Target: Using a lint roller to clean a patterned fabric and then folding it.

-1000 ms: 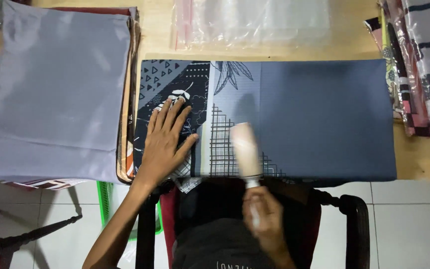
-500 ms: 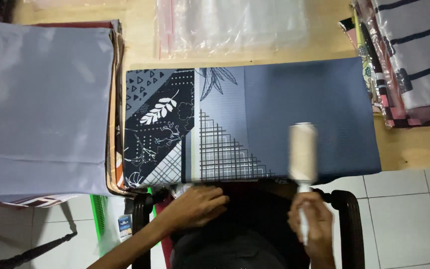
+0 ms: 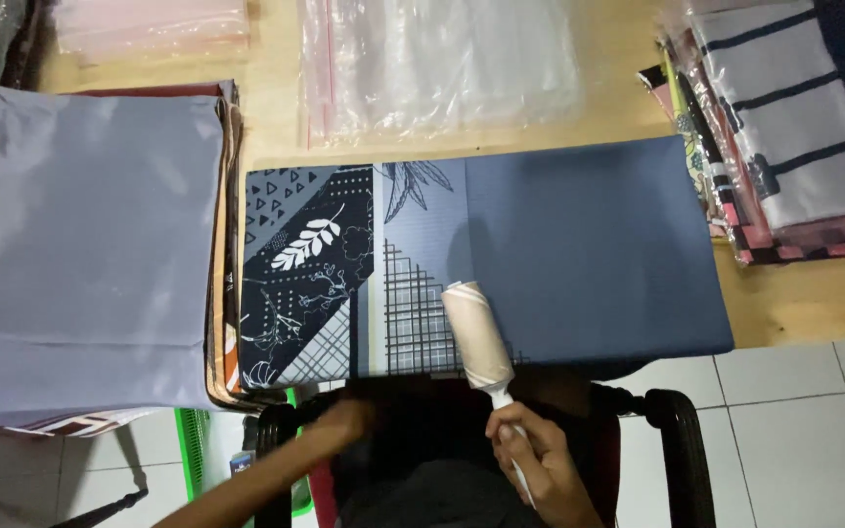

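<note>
Blue folded cloth (image 3: 589, 244) lies under the lint roller (image 3: 476, 332), right hand (image 3: 540, 464) fingers gripping its handle.

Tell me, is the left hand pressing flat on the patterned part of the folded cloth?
No, the left hand is off the folded cloth, below its near edge.

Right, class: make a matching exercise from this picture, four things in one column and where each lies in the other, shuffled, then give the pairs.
Things:
1. lint roller
2. grey cloth stack
3. clear bags
4. striped cloth

Places:
A. far edge of the table, middle
B. right end of the table
C. on the blue patterned cloth, held by the right hand
D. left end of the table

Pairs: 1-C, 2-D, 3-A, 4-B
</note>
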